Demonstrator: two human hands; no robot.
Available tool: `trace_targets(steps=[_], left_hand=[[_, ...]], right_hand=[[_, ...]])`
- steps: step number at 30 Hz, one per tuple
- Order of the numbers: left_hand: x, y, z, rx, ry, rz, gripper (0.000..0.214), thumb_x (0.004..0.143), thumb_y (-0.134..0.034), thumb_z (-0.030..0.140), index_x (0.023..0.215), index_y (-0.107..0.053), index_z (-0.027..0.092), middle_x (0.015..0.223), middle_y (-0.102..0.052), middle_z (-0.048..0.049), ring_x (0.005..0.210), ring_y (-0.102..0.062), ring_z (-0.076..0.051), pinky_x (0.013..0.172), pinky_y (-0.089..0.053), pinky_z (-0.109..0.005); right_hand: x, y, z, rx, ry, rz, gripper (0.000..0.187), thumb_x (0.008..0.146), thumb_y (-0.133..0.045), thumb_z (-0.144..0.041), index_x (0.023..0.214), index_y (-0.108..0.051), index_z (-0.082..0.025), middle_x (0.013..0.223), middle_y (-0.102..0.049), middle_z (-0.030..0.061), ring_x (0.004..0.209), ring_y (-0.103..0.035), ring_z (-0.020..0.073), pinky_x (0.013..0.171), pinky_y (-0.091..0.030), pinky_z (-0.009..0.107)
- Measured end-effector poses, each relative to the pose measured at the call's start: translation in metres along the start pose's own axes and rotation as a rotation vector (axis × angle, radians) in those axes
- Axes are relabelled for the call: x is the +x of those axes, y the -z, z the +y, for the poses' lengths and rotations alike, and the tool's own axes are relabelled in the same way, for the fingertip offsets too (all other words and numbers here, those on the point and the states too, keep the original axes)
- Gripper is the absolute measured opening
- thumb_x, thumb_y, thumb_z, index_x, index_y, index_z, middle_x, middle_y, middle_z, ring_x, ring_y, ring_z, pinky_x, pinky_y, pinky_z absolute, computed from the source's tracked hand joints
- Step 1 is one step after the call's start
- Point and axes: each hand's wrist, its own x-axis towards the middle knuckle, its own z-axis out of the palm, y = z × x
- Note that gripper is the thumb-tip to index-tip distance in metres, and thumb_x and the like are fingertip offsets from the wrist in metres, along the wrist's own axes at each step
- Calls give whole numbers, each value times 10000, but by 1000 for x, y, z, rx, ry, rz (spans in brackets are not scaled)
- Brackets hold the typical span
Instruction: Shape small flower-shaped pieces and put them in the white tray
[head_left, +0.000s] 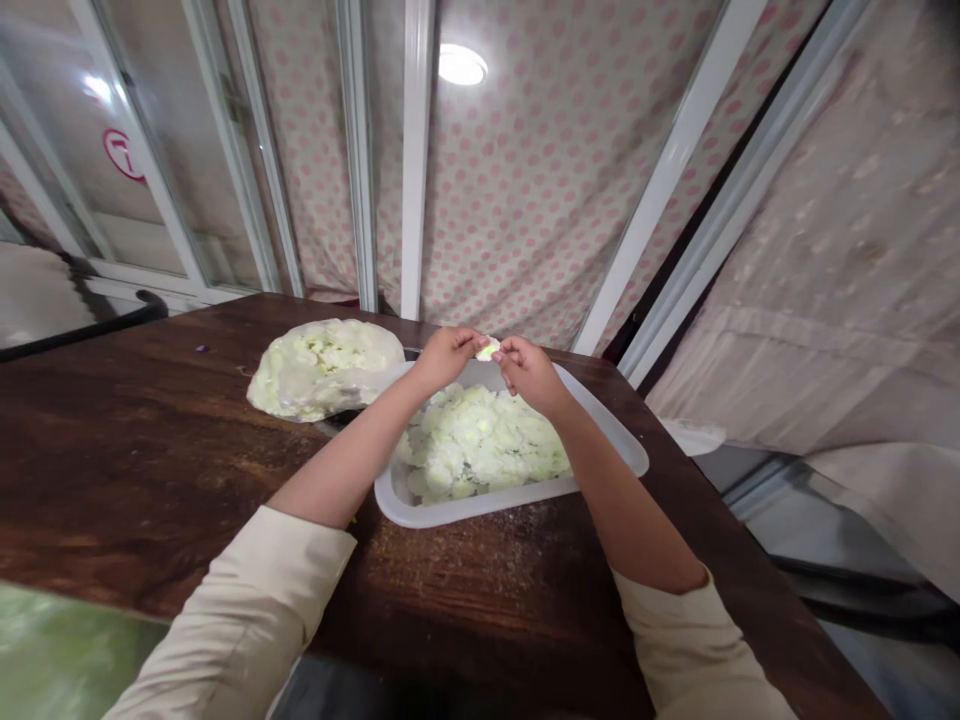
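My left hand (448, 357) and my right hand (527, 372) meet above the far side of a white plastic tub (420, 515). Between their fingertips is a small white flower-like piece (487, 349) with a yellow-green middle, pinched from both sides. The tub holds a heap of similar pale white-green flower-like pieces (487, 440). To the left of the tub, a clear plastic bag (326, 365) bulges with more pale green-white pieces, and its side reaches the tub's rim. Whether the pieces are fabric or real petals I cannot tell.
Everything stands on a dark brown wooden table (150, 460), with fine bits scattered in front of the tub. Behind it rise glass panels in white frames with a pink-dotted curtain (525, 180). A blurred green thing (60, 650) is at the lower left.
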Motion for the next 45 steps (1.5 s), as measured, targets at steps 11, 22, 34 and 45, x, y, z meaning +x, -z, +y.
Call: trace_targets(steps=[11,22,34,45], left_hand=[[-2,2,1,230,-58,54,427,829,-435,455,542,-501,146,488,-426,22,516,-388,-91,523,-271,-227],[1,0,-8,-44,185,146,166,715,-509,270,617,-557,145,582,-522,13,588,-465,-115,592,-352,-240],[-3,-3,5,11,44,52,251,761,-543,402,748,-575,154,717,-571,-11,683,-491,-131,623,-365,-235],[-2,0,2,120,-11,23,369,831,-427,429,571,-336,184,522,-318,38,531,-298,-101,528,-214,-248]], right_hand=[[2,0,-5,99,-115,-3,198,783,-549,-358,742,-489,-173,438,-439,-75,351,-385,60,363,-287,184],[5,3,8,-46,-63,92,150,813,-481,-335,764,-475,-193,451,-424,-66,386,-393,89,407,-325,208],[4,2,8,-204,72,57,203,827,-447,-381,756,-479,-193,490,-414,-53,446,-385,100,467,-302,220],[-1,0,0,-41,19,-35,180,833,-455,-366,766,-442,-199,474,-408,-73,397,-380,85,429,-322,212]])
